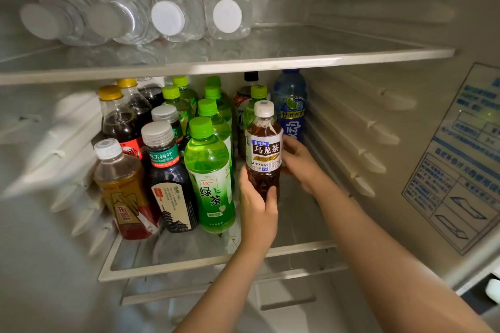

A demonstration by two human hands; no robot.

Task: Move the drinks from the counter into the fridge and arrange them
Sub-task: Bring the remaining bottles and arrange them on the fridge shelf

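Inside the fridge, my left hand [258,205] grips the lower part of a brown oolong tea bottle [263,149] with a white cap and white label, upright over the middle glass shelf [297,224]. My right hand [300,162] curls around the same bottle from the right and behind. Left of it stand a green tea bottle [209,178], a dark tea bottle [169,178] and an amber tea bottle [123,189], with several more green-capped and cola bottles behind. A blue drink bottle [290,105] stands at the back right.
Several clear water bottles [167,17] lie on their sides on the upper shelf [243,62]. The fridge's right wall carries ribbed rails [365,154] and a blue printed sticker [460,159]. Bare shelf glass shows to the right of the held bottle.
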